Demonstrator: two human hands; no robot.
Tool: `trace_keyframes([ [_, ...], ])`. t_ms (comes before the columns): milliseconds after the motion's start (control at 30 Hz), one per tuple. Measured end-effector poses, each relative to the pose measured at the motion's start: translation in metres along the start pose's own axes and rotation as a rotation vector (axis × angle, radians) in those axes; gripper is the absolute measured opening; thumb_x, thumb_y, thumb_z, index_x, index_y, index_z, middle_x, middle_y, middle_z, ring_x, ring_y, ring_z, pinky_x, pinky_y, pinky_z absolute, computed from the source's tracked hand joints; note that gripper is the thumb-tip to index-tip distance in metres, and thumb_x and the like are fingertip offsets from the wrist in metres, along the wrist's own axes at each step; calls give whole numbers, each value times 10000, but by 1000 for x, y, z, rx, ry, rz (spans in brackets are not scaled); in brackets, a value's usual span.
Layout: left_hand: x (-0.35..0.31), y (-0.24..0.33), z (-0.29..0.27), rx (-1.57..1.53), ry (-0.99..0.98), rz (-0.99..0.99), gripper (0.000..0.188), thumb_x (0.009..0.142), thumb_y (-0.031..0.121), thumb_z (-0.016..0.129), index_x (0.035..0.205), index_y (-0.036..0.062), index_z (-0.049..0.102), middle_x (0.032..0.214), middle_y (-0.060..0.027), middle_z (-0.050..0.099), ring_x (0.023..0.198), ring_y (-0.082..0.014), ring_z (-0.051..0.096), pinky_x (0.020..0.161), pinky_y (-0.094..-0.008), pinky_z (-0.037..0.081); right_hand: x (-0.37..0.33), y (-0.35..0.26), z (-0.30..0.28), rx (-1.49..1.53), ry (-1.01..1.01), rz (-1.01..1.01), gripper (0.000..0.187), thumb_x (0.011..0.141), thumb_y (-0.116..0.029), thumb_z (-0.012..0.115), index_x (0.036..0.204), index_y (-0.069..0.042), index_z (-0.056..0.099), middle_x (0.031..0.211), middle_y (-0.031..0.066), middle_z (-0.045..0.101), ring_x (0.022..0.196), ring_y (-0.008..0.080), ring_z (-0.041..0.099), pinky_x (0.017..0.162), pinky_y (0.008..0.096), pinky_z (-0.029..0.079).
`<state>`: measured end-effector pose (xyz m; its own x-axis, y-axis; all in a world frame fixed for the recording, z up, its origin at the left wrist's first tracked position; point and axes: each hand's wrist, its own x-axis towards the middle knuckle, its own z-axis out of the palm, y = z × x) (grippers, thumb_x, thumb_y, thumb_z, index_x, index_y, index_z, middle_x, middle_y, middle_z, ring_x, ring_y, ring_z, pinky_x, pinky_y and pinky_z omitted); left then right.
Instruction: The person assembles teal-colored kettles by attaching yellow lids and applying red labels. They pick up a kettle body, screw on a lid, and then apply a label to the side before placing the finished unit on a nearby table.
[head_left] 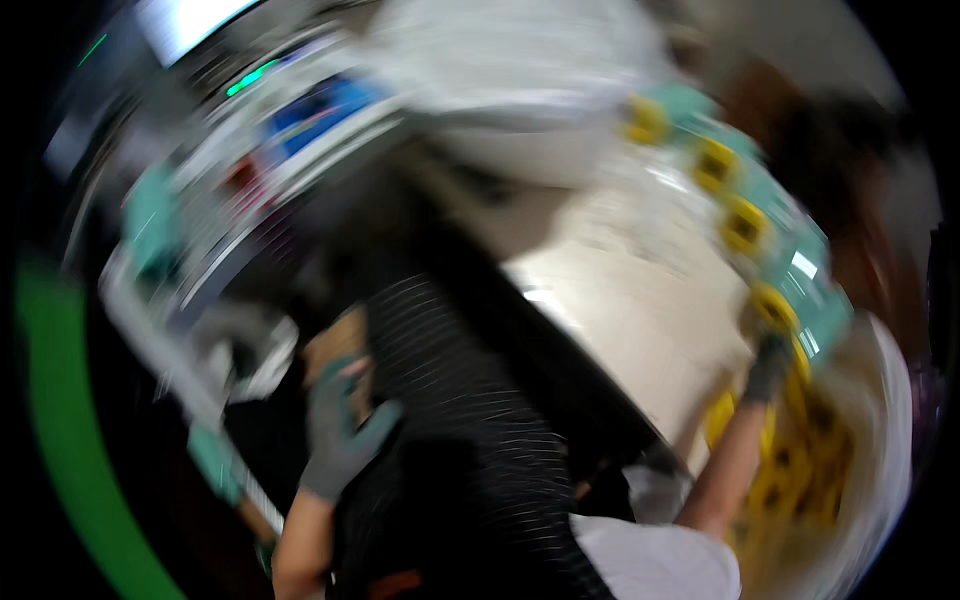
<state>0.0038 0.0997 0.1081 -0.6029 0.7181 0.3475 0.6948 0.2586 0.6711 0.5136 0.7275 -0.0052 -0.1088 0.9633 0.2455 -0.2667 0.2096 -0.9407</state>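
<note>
The whole picture is smeared by motion. My left hand (345, 430), in a grey-green glove, has its thumb and fingers apart. It lies at the edge of a brown, cardboard-like piece (340, 345), beside a black surface with fine pale lines (450, 370). My right hand (768, 368), in a dark grey glove, reaches out to the right. Its blurred fingers seem closed on a yellow ring-shaped piece (775, 306) at the near end of a row. More yellow pieces (743, 226) sit along a pale green, glossy strip (800, 265).
Several yellow pieces (800, 470) fill a bin with a whitish liner (885, 440) at the lower right. A large white bag (520, 60) stands at the far side. A blue tray (320, 115) sits on a rack at the upper left. A green band (70, 420) curves along the left.
</note>
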Motion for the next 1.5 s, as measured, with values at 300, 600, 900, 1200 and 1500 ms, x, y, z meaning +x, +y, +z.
trace_keyframes([
  [300,-140,-45,-61,431,654,-365,716,802,248,866,1386,28,516,1319,-204,582,1210,-386,589,1006,-474,503,-350,2,441,-250,-1014,-42,320,1071,-87,529,1348,48,617,1196,99,687,1017,185,655,892,300,558],
  [600,-468,-216,-48,677,1673,-1443,540,875,479,791,1021,-35,710,932,-178,717,903,-310,674,806,-434,533,-353,-32,482,-127,-1031,250,268,1060,-73,582,1282,50,668,1239,135,706,1061,191,671,977,337,540],
  [900,-363,-263,-125,701,1008,-1078,613,882,463,806,1206,-18,608,1127,-193,656,1033,-350,627,935,-450,475,-403,-81,550,-43,-1272,-82,248,994,-173,690,1192,-28,724,1099,117,729,985,210,701,896,358,558],
  [1200,-204,-168,-121,445,509,-759,744,888,447,822,1390,-2,505,1321,-209,595,1162,-390,581,1063,-466,416,-394,-54,588,607,-1249,637,753,1032,-257,666,1628,-4,281,1541,158,484,1403,237,498,1201,351,396],
  [1500,-131,-97,-119,201,88,-478,907,895,430,837,1575,14,403,1516,-224,533,1292,-430,535,1191,-482,358,-364,-49,513,196,-974,313,793,791,-288,838,1457,-18,505,1375,149,585,1248,260,604,1099,407,498],
])
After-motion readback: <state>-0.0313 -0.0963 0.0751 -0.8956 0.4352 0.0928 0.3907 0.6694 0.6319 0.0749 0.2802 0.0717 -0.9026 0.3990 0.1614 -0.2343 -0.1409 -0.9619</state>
